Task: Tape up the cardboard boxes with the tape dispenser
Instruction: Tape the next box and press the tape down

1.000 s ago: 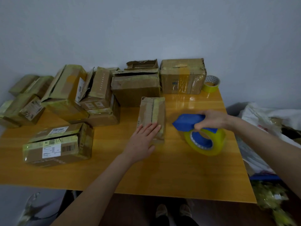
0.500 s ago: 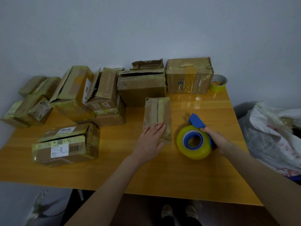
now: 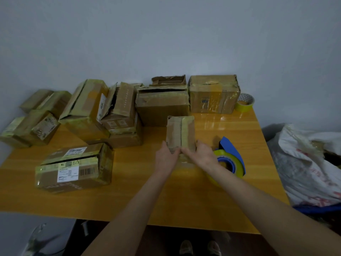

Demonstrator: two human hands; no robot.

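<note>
A small narrow cardboard box point(image 3: 180, 130) with a taped seam down its top lies in the middle of the wooden table point(image 3: 129, 200). My left hand point(image 3: 167, 157) grips its near left corner, thumb on top. My right hand point(image 3: 202, 156) grips its near right corner in the same way. The blue tape dispenser point(image 3: 230, 150) with its yellow tape roll lies on the table just right of the box, free of both hands. My right wrist hides part of it.
Several taped and torn cardboard boxes point(image 3: 162, 106) are heaped along the back and left of the table. A labelled box point(image 3: 73, 167) lies front left. A spare tape roll point(image 3: 245, 102) sits at the back right corner. A white bag point(image 3: 310, 163) stands beside the table's right edge.
My right hand has set the dispenser down on the table and moved left onto the small box. My left hand went from lying flat on top to gripping the box's corner.
</note>
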